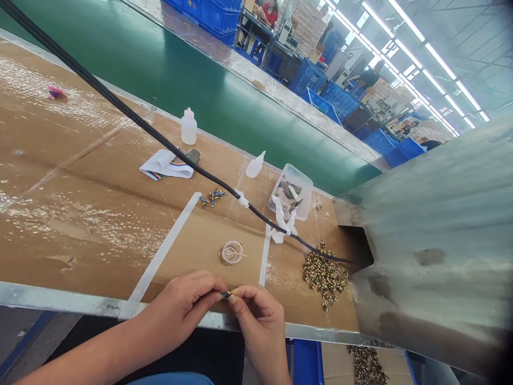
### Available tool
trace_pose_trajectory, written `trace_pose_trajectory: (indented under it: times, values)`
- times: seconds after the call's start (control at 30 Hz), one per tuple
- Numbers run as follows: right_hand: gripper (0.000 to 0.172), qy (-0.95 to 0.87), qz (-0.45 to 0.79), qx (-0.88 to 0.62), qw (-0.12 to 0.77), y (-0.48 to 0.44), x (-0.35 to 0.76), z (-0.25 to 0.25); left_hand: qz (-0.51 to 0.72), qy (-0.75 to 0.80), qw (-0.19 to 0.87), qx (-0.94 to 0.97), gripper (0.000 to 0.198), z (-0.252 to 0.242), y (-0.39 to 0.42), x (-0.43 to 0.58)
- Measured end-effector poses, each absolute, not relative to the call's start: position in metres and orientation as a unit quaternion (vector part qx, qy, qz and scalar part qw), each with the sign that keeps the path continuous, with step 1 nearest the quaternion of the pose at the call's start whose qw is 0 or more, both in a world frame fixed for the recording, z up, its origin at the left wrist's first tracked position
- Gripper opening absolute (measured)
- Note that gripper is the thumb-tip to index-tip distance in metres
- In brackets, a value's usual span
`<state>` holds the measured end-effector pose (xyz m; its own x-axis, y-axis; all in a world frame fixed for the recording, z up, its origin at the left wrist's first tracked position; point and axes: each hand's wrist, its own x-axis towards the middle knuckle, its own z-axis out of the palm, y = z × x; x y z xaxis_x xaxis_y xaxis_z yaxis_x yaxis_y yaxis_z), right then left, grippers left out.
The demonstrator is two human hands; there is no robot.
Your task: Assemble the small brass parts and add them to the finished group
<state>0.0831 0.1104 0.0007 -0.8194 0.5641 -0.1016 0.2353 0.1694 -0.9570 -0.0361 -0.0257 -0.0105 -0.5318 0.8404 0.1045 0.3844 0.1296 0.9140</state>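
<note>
Pinching, both hands at the near edge of the cardboard-covered worktop point(80, 214).

- Left hand point(180, 310): grip closed, thumb and forefinger tips pressed on one end of a small part point(227, 294).
- Right hand point(256, 315): grip closed likewise on the other end of it; the fingertips of the two hands almost meet.
- Small part: held just above the metal edge strip, in front of a clear round dish point(232, 252). Dark with a blue and yellowish tip.
- Pile of small brass-coloured pieces point(324, 275): to the right of the hands, at the mouth of a metal chute point(433, 240).
- Black cable point(160, 139): runs slantwise across the worktop into the chute, tied with white strips.
- Clear plastic tub point(290, 199), two squeeze bottles point(188, 126) point(255, 164), a cluster of blue-and-gold pieces point(212, 197), a striped ribbon point(166, 167): further back.
- Green conveyor belt point(180, 80): beyond the worktop.

Risk, as judged: the part is tiny and held over the very edge, so a slip of either grip would likely drop it off the worktop to the floor. A sleeve or wrist sweeping right could scatter the pile.

Not legible: what the part is, whether it is one piece or two being joined, the contents of the dish and tub, the chute's inside. The forearms are cut off by the frame.
</note>
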Motion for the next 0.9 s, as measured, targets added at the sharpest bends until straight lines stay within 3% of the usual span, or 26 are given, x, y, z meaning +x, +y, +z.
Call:
trace_pose_trajectory:
  times: [0.9]
  values:
    - [0.010,-0.801,0.559,-0.202,0.068,0.126,0.079,0.006,0.443,0.690,0.342,0.459,0.019,-0.010,-0.031,-0.041]
